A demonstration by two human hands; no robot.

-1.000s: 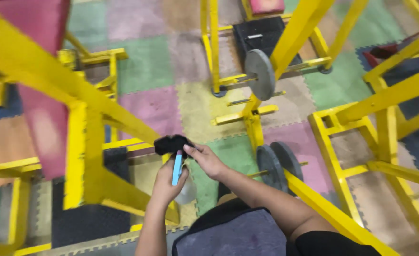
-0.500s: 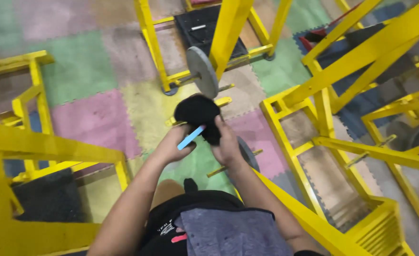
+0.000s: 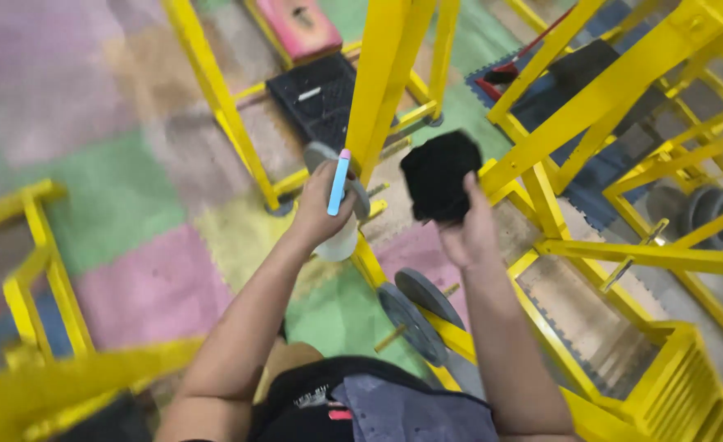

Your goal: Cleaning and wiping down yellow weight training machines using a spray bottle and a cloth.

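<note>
left hand [image 3: 322,205] grips a spray bottle [image 3: 338,214], nozzle up. right hand [image 3: 469,229] clutches a black cloth [image 3: 439,176], just right of the yellow post [image 3: 378,74].

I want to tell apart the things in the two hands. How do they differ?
The left hand grips a white spray bottle with a blue trigger, rigid and upright; the right hand grips a black cloth, soft and bunched. The bottle is pale and smooth, the cloth dark and matte. Both are held raised above the floor mats.

A white spray bottle [image 3: 336,214] with a blue trigger is gripped by the left hand [image 3: 322,209]; just beside it, a black cloth [image 3: 438,174] is held by the right hand [image 3: 466,229].
</note>
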